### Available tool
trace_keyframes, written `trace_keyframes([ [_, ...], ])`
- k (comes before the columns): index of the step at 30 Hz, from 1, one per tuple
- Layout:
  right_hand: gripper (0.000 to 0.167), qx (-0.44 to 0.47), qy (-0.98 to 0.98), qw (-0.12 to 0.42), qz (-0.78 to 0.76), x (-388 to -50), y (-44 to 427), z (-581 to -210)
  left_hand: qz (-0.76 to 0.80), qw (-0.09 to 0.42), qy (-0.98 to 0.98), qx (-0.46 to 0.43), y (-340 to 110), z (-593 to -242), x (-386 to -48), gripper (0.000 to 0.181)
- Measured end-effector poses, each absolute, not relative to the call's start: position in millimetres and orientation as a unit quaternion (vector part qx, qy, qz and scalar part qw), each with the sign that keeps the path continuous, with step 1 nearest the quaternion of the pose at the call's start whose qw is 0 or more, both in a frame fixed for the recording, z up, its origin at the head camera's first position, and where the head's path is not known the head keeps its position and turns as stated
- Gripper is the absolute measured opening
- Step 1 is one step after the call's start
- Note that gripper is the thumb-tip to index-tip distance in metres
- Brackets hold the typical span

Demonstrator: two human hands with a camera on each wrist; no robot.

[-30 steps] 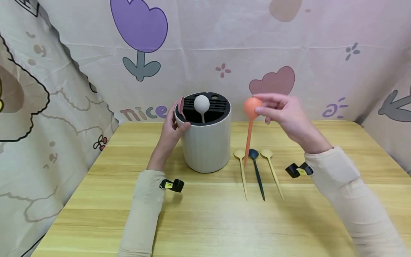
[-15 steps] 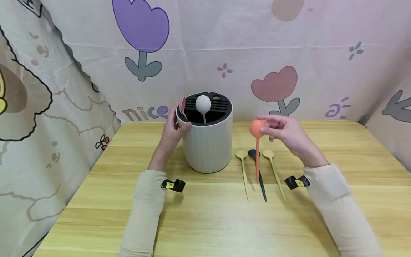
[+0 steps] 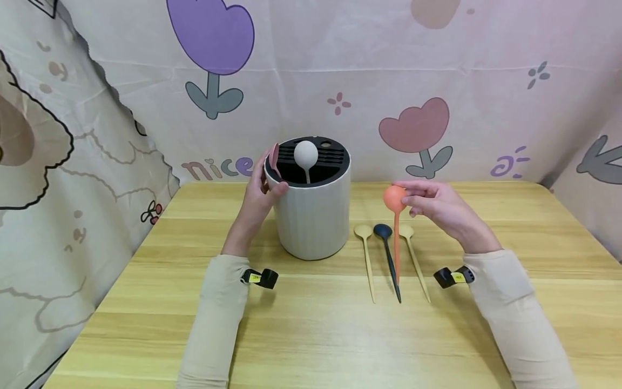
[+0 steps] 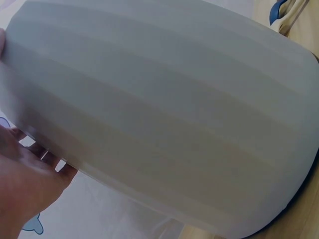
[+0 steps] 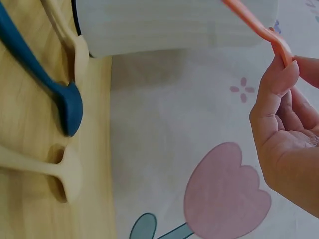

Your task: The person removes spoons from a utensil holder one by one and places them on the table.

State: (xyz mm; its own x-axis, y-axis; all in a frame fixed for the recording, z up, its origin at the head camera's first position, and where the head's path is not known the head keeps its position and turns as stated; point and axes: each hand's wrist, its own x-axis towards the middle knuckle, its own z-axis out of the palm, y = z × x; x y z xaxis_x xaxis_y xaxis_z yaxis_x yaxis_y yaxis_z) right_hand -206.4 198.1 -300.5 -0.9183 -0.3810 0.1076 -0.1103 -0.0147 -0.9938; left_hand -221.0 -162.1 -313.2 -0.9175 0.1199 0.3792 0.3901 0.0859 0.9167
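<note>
My left hand (image 3: pixel 256 202) holds the upper left side of a ribbed white utensil holder (image 3: pixel 313 224), thumb in front; in the left wrist view the holder (image 4: pixel 159 114) fills most of the frame. Out of its black slotted top stick a white spoon (image 3: pixel 306 155) and a pink spoon (image 3: pixel 274 158). Thumb and fingers of my right hand (image 3: pixel 439 210) pinch an orange spoon (image 3: pixel 394 199) by its round bowl. Its handle hangs down over the table, in front of a dark blue spoon (image 3: pixel 383 231). The right wrist view shows the same pinch on the orange spoon (image 5: pixel 254 22) edge-on.
Two pale yellow spoons, the left one (image 3: pixel 363 232) and the right one (image 3: pixel 407 232), lie either side of the blue spoon on the wooden table (image 3: pixel 311 335). A printed cloth (image 3: pixel 301 70) hangs behind the table's back edge.
My right hand has lowered the orange spoon and carried it slightly right, away from the holder and over the lying spoons. My left hand has stayed on the holder.
</note>
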Motion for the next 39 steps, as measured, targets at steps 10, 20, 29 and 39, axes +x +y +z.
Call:
trace_keyframes([
  [10,0.051,-0.183,0.765,0.118,-0.606,-214,217,-309,-0.653,0.104,-0.73,-0.174,-161,-312,-221,0.123],
  [20,0.054,-0.177,0.81,0.124,-0.545,-220,247,-317,-0.649,0.108,-0.731,-0.181,-157,-310,-223,0.124],
  [29,0.056,-0.156,0.818,0.134,-0.537,-225,273,-328,-0.651,0.106,-0.731,-0.175,-157,-312,-224,0.125],
  [39,0.062,-0.134,0.798,0.171,-0.562,-234,282,-342,-0.646,0.106,-0.738,-0.162,-162,-314,-222,0.125],
])
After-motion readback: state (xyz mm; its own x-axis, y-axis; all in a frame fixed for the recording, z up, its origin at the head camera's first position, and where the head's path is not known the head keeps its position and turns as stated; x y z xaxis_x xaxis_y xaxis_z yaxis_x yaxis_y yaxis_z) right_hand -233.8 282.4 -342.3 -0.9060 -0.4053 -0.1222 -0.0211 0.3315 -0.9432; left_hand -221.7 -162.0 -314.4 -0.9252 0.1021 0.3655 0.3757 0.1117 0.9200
